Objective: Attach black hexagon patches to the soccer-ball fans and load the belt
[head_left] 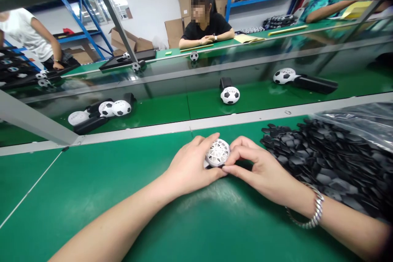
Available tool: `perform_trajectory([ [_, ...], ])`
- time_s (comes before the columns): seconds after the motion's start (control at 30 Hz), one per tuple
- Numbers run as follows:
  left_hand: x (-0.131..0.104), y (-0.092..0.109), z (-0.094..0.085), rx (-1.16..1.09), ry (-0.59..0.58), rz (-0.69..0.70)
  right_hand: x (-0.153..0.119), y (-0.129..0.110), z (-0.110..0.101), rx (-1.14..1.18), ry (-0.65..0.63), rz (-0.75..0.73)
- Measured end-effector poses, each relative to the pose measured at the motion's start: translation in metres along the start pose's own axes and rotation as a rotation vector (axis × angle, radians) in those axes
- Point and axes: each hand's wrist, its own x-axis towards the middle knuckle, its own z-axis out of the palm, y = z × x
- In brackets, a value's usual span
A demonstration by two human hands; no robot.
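White disc: a round white plastic piece with an openwork web face is sitting between both hands, just above or on the green tabletop; cannot tell if it is touching down.
Disc face: the web is facing up toward the head camera; the outline is reading near round, so no clear long axis is showing. A dark sliver is peeking out under its lower edge.
Left hand: the left hand is wrapping the disc's left side, fingers curving over the far edge, thumb running along the near edge; it is gripping the disc.
Right hand: the right hand is bringing thumb and index tips almost together at the disc's lower right rim; cannot tell whether they are pinching the rim or a small part.
Key relation: the disc is lying directly left of the right fingertips and inside the left grip; both hands are touching it, so neither is nearer.
Black pile: a heap of flat black angular pieces is lying right of the disc, past the right hand, so the right hand is sitting nearer to it.
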Motion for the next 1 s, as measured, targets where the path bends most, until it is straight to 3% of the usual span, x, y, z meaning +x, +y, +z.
perform_trajectory([
  [0.2, 0.0017, 0.0005, 0.0004, 0.01, 0.037, 0.021, -0.0013, 0.0037, 0.002, -0.023, 0.075, 0.026],
  [0.37, 0.0018, 0.0032, -0.0001, 0.027, 0.047, 0.007, -0.0008, 0.0052, 0.0016, 0.077, 0.02, 0.034],
  [0.7, 0.0022, 0.0063, 0.0, 0.125, 0.084, 0.057, -0.0034, 0.0033, -0.0004, -0.11, 0.015, 0.037],
  [1.0, -0.0003, 0.0027, 0.0015, 0.031, 0.098, 0.079, 0.0013, 0.0035, -0.0027, -0.002, 0.004, 0.04],
])
